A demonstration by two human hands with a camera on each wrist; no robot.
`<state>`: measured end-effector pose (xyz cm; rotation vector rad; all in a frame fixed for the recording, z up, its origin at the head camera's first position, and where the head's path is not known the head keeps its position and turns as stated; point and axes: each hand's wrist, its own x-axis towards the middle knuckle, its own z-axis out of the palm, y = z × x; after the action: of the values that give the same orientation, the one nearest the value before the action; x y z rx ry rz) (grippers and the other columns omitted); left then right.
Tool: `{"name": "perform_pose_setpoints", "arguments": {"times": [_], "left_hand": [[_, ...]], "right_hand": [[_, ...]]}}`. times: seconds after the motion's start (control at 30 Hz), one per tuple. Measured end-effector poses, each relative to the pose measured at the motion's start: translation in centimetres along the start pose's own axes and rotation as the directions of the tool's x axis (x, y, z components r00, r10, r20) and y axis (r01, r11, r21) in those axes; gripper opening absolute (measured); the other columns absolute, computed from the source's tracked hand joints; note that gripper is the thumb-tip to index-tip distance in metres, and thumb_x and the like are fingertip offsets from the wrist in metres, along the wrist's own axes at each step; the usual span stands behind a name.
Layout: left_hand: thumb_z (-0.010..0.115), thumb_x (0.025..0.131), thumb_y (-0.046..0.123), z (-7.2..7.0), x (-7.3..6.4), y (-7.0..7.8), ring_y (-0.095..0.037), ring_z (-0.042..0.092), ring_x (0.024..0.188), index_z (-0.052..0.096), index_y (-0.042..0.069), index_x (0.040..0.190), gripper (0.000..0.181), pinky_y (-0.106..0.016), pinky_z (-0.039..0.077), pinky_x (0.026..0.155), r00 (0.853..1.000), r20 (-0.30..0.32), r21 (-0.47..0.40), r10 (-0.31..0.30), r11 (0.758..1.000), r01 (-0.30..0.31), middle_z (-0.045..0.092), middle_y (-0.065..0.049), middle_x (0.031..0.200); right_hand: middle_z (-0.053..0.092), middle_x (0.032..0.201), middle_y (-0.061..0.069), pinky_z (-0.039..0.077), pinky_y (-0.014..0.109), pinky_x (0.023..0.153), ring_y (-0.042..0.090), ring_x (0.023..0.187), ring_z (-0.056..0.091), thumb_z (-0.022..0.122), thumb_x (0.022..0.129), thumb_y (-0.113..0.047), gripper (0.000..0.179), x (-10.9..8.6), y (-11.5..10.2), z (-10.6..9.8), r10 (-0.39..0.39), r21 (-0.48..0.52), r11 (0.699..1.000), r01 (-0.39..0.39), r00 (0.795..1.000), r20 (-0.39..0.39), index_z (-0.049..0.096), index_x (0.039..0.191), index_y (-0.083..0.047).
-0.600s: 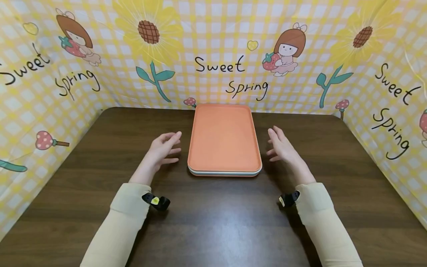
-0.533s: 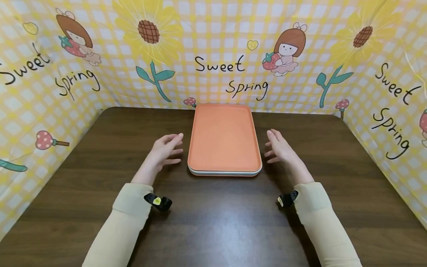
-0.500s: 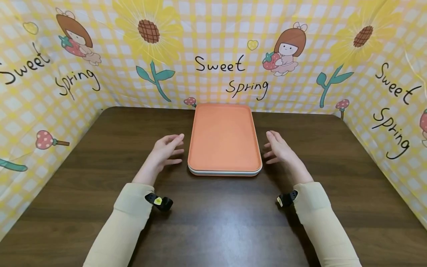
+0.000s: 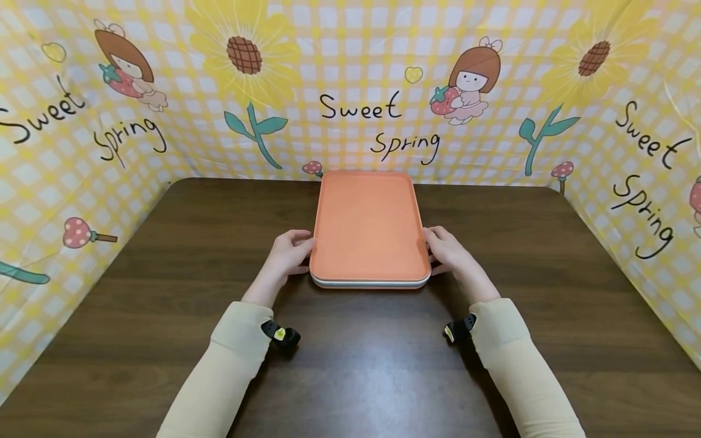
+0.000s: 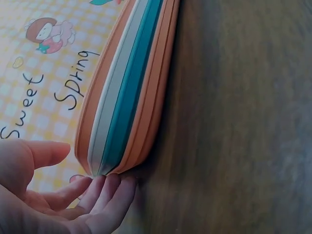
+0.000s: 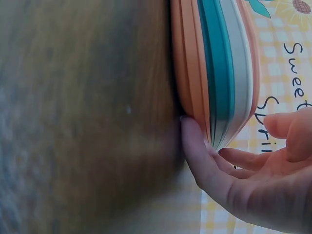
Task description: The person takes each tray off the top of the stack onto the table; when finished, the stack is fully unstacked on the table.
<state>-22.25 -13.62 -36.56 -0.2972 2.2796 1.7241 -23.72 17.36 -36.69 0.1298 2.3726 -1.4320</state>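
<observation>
A stack of several rectangular trays (image 4: 369, 228) lies on the table, an orange one on top. From the side, the left wrist view shows a pale grey tray (image 5: 117, 83) and a teal tray (image 5: 136, 83) under it, with orange at the bottom. My left hand (image 4: 286, 250) is at the stack's left side; its fingertips touch the tray edges and its thumb (image 5: 51, 152) stands apart. On the opposite side, my right hand (image 4: 448, 249) has its fingers (image 6: 197, 146) against the lower edges, thumb raised off the stack. Neither hand is curled round a tray.
The dark wooden table (image 4: 361, 359) extends around the stack. A yellow checked cloth (image 4: 350, 73) with printed flowers and words stands behind the table and along both sides. Black wrist devices (image 4: 281, 334) hang by the sleeve cuffs.
Both hands have moved inward and slightly nearer to me, from beside the stack to its left and right edges. The trays have not visibly moved.
</observation>
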Motion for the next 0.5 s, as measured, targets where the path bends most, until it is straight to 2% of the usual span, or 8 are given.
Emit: {"name": "perform_pose_setpoints", "arguments": {"times": [0.13,0.27,0.4,0.5], "left_hand": [[0.052,0.095,0.021,0.29,0.05,-0.16,-0.03,0.056,0.115,0.04,0.004,0.14,0.05,-0.038,0.056,0.082,0.999,-0.017,0.066,0.04,0.997,-0.039,0.049,-0.021,0.135],[0.056,0.092,0.019,0.48,-0.05,-0.24,-0.028,0.061,0.106,0.046,0.001,0.135,0.048,-0.031,0.058,0.072,0.995,-0.047,0.165,0.086,0.983,-0.077,0.054,-0.022,0.129],[0.059,0.088,0.018,0.69,-0.05,-0.33,-0.026,0.063,0.098,0.055,0.0,0.127,0.044,-0.026,0.056,0.065,0.985,-0.092,0.297,0.147,0.948,-0.114,0.062,-0.02,0.12],[0.061,0.086,0.017,0.8,0.06,-0.41,-0.03,0.06,0.103,0.061,-0.001,0.12,0.039,-0.03,0.055,0.074,0.971,-0.123,0.389,0.204,0.91,-0.142,0.067,-0.019,0.112]], "right_hand": [[0.051,0.113,0.022,0.056,0.031,0.06,0.016,0.074,0.057,0.034,0.1,-0.034,0.052,-0.03,-0.11,0.12,-0.013,-0.069,0.998,0.013,1.0,-0.005,0.032,0.141,-0.001],[0.05,0.122,0.026,0.057,0.033,0.061,0.017,0.077,0.061,0.041,0.098,-0.028,0.052,0.04,-0.05,0.18,-0.04,-0.117,0.992,0.04,0.999,0.004,0.033,0.14,0.003],[0.054,0.12,0.028,0.058,0.033,0.06,0.014,0.072,0.063,0.045,0.095,-0.017,0.046,0.11,0.18,0.23,-0.083,-0.129,0.988,0.083,0.997,0.004,0.042,0.133,0.008],[0.06,0.104,0.024,0.058,0.032,0.057,0.01,0.063,0.061,0.046,0.094,-0.012,0.039,0.09,0.23,0.32,-0.104,-0.131,0.986,0.102,0.995,-0.009,0.05,0.126,0.01]]}}
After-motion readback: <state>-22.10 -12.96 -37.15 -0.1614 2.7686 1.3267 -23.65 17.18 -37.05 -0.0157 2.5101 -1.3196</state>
